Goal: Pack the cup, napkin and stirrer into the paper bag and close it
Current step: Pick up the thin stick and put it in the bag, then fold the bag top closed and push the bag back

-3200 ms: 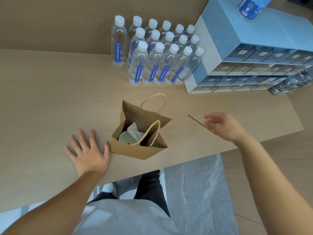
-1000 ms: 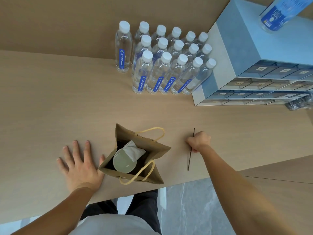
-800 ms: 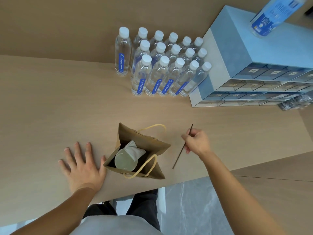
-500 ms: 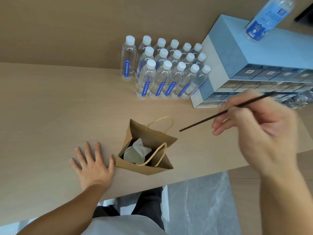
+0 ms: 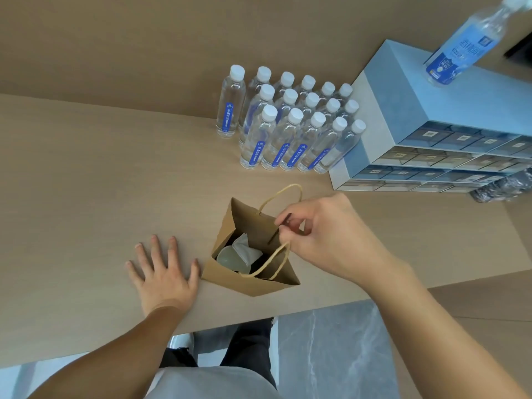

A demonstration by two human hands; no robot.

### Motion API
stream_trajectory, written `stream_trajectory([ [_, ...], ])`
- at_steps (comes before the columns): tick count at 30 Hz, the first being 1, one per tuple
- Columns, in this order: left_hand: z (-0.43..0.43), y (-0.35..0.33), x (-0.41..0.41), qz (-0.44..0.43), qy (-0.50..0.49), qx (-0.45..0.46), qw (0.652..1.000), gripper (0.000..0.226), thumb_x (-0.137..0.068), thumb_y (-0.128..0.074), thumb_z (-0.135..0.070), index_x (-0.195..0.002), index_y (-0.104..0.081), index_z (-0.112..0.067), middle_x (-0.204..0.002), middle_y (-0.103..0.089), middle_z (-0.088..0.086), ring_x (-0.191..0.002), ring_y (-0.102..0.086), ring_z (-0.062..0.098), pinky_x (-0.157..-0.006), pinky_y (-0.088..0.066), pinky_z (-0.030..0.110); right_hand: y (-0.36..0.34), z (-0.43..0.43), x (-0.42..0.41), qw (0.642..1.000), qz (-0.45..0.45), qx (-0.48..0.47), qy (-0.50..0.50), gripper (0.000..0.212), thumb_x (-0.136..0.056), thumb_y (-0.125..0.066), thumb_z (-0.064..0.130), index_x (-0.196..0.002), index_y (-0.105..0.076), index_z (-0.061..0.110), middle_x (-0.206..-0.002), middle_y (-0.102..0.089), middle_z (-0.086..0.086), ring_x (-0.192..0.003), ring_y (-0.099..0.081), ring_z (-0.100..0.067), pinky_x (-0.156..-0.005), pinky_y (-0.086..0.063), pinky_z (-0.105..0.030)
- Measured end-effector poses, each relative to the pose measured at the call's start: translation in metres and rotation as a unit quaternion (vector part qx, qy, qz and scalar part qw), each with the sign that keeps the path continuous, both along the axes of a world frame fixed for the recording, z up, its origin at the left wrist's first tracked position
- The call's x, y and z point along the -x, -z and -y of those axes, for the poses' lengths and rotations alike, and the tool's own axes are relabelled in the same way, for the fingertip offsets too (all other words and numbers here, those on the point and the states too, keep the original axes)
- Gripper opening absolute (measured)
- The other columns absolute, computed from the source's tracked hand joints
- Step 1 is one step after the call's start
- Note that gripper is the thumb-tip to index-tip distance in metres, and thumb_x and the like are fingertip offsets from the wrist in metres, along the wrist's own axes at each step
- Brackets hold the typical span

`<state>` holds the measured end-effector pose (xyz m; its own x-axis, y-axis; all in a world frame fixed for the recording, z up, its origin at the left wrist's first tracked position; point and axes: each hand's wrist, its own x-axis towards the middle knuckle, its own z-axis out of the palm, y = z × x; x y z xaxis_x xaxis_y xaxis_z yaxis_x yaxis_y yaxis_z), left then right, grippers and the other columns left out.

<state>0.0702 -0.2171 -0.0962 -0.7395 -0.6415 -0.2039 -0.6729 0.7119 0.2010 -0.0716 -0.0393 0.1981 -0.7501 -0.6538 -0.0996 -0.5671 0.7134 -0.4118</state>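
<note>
Near the surface's [image 5: 86, 182] front edge, the open paper bag [image 5: 253, 280] holds cup [image 5: 230, 259] and napkin [image 5: 244, 250]. The right hand [image 5: 325, 240] pinches the stirrer [image 5: 275, 234] over its mouth; the left hand [image 5: 161, 272] lies flat, fingers spread, beside it.

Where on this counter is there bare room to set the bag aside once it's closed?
Widest bare stretch: counter left of the water bottles, behind the flat left hand. A narrower strip lies between the paper bag and the bottles. Crowded: back right, bottles against the drawer unit.
</note>
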Motion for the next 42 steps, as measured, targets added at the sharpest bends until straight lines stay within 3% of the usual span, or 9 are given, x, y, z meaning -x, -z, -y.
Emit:
stream_trajectory([
  [6,-0.001,-0.001,0.0,-0.014,-0.004,-0.008,1.0,0.076,-0.088,-0.022,-0.061,-0.153,-0.022,-0.021,-0.163,-0.014,0.016,-0.15,0.0,0.04,-0.118,-0.004,0.062,0.015,0.01,0.004,0.999,0.02,-0.02,-0.029,0.006,-0.077,-0.069,0.019,-0.08,-0.072,0.023,-0.069,-0.071,0.008,-0.057,-0.055,-0.002,-0.065,-0.057,-0.027],
  [13,-0.001,0.003,0.0,-0.014,-0.007,-0.009,1.0,0.077,-0.089,-0.022,-0.062,-0.153,-0.02,-0.021,-0.163,-0.014,0.016,-0.15,0.001,0.041,-0.117,-0.004,0.062,0.02,0.014,0.004,0.998,-0.006,-0.048,-0.044,0.013,-0.076,-0.065,0.013,-0.08,-0.074,0.021,-0.071,-0.073,0.003,-0.069,-0.066,-0.019,-0.066,-0.057,-0.032],
  [17,0.0,0.004,0.001,-0.009,-0.004,-0.008,1.0,0.077,-0.089,-0.021,-0.063,-0.153,-0.019,-0.022,-0.163,-0.013,0.016,-0.15,0.001,0.04,-0.118,-0.004,0.062,0.013,0.012,0.003,0.999,0.003,-0.038,-0.019,0.018,-0.084,-0.065,0.012,-0.09,-0.078,0.025,-0.076,-0.076,0.007,-0.062,-0.061,-0.005,-0.07,-0.056,-0.023],
  [24,0.002,0.007,0.0,-0.002,0.006,-0.01,1.0,0.075,-0.089,-0.024,-0.062,-0.152,-0.022,-0.021,-0.162,-0.016,0.017,-0.149,-0.001,0.041,-0.116,-0.005,0.063,-0.005,-0.049,0.002,0.959,0.19,0.154,0.144,0.019,-0.084,-0.07,0.001,-0.084,-0.076,0.019,-0.078,-0.078,0.002,-0.061,-0.067,-0.014,-0.054,-0.053,-0.025],
  [28,0.006,-0.012,0.001,-0.021,-0.003,-0.084,0.996,0.073,-0.086,-0.039,-0.057,-0.149,-0.03,-0.022,-0.162,-0.018,0.016,-0.149,-0.002,0.041,-0.116,-0.004,0.061,0.023,-0.09,-0.021,0.928,0.272,0.158,0.198,0.036,-0.08,-0.068,-0.011,-0.093,-0.074,0.022,-0.097,-0.077,0.002,-0.079,-0.069,-0.012,-0.067,-0.052,-0.022],
  [30,0.02,-0.037,0.007,-0.094,0.001,-0.235,0.967,0.064,-0.077,-0.054,-0.045,-0.138,-0.046,-0.028,-0.153,-0.039,0.009,-0.144,-0.026,0.037,-0.113,-0.024,0.057,0.044,-0.091,-0.036,0.926,0.305,0.131,0.178,0.043,-0.079,-0.072,-0.004,-0.097,-0.072,0.035,-0.104,-0.074,0.014,-0.09,-0.069,-0.004,-0.073,-0.054,-0.019],
  [33,0.027,-0.094,0.012,-0.229,0.078,-0.465,0.851,0.049,-0.073,-0.06,-0.021,-0.119,-0.06,-0.04,-0.122,-0.066,-0.009,-0.113,-0.063,0.017,-0.094,-0.051,0.035,0.081,-0.069,-0.055,0.918,0.336,0.139,0.16,0.052,-0.077,-0.074,0.005,-0.111,-0.066,0.044,-0.109,-0.07,0.019,-0.086,-0.065,0.004,-0.07,-0.052,-0.014],
  [38,0.015,-0.144,0.017,-0.209,0.2,-0.508,0.812,0.049,-0.067,-0.06,-0.023,-0.113,-0.065,-0.039,-0.114,-0.069,-0.009,-0.109,-0.063,0.018,-0.096,-0.05,0.036,0.116,-0.043,-0.062,0.898,0.33,0.227,0.181,0.036,-0.08,-0.074,0.015,-0.11,-0.069,0.034,-0.116,-0.066,0.015,-0.091,-0.07,-0.012,-0.075,-0.054,-0.015],
  [42,0.025,-0.148,0.01,-0.216,0.244,-0.423,0.846,0.041,-0.069,-0.062,-0.021,-0.104,-0.071,-0.041,-0.129,-0.056,-0.017,-0.125,-0.051,0.011,-0.105,-0.042,0.036,0.119,-0.054,-0.06,0.942,0.19,0.221,0.164,0.034,-0.078,-0.077,0.025,-0.099,-0.066,0.049,-0.132,-0.039,0.028,-0.117,-0.046,0.005,-0.086,-0.045,-0.006],
])
